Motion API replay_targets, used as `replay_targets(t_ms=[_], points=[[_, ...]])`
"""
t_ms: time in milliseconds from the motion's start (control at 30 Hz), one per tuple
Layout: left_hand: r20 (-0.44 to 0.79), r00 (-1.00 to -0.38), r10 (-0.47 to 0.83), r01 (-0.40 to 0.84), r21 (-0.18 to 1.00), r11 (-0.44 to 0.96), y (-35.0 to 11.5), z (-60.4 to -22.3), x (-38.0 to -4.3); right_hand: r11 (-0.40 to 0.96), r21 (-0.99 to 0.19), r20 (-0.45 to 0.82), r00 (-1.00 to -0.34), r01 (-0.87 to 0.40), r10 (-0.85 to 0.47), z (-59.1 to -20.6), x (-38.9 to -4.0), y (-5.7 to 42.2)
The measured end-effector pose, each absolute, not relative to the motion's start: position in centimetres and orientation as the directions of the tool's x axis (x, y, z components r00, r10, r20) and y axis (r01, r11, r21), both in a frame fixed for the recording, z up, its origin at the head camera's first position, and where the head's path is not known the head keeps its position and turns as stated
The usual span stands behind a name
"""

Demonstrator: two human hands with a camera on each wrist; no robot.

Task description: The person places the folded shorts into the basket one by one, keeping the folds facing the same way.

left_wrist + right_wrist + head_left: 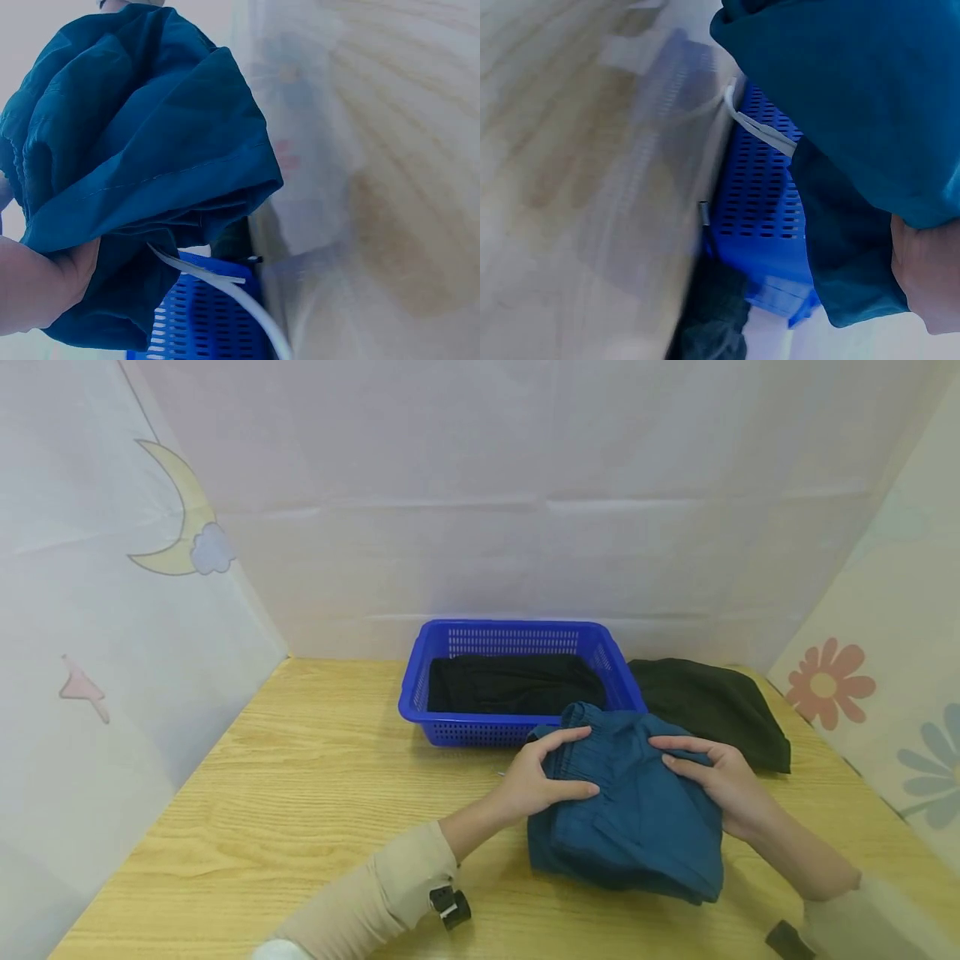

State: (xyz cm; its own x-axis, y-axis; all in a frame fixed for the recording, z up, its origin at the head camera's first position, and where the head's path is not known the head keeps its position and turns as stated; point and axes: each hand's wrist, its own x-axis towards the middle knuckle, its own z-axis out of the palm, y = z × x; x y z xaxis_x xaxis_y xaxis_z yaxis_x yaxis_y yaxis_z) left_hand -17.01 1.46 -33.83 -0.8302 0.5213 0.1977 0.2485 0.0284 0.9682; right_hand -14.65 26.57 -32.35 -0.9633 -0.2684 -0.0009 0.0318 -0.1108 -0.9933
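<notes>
Both hands hold a folded pair of teal-blue pants (637, 831) raised over the table, before the basket's front right corner. Gathers run along its elastic waistband. On the waistband side, my left hand (531, 783) grips the bundle, thumb and a finger spread over the near face. The opposite side is gripped by my right hand (733, 787); its other fingers are hidden behind the cloth. A pale drawstring (240, 296) dangles from the pants in the left wrist view. In the right wrist view the fabric (870, 112) covers most of the right hand.
A blue perforated plastic basket (480, 720) stands at the back of the wooden table (285, 793), with a folded black garment (510, 685) inside. Right of it lies a dark green garment (712, 706). Patterned sheets (525, 543) wall the table at the back and sides.
</notes>
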Motion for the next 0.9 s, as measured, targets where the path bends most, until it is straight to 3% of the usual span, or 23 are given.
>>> replay_targets(t_ms=[300,600,900], points=[[0.202,-0.840,0.503,0.274,0.959,0.074,0.6,-32.0,-17.4,-0.075,-0.997,0.034,-0.960,-0.014,-0.278,-30.6,-15.3,26.2],[0.160,-0.869,0.469,0.222,0.972,0.080,0.0,-31.0,-18.0,-0.033,-0.999,0.017,-0.960,-0.008,-0.279,-29.6,-16.0,25.9],[0.094,-0.891,0.443,0.145,0.986,0.082,-0.8,-29.1,-18.6,-0.078,-0.995,-0.038,-0.960,0.062,-0.279,-28.8,-16.8,25.5]])
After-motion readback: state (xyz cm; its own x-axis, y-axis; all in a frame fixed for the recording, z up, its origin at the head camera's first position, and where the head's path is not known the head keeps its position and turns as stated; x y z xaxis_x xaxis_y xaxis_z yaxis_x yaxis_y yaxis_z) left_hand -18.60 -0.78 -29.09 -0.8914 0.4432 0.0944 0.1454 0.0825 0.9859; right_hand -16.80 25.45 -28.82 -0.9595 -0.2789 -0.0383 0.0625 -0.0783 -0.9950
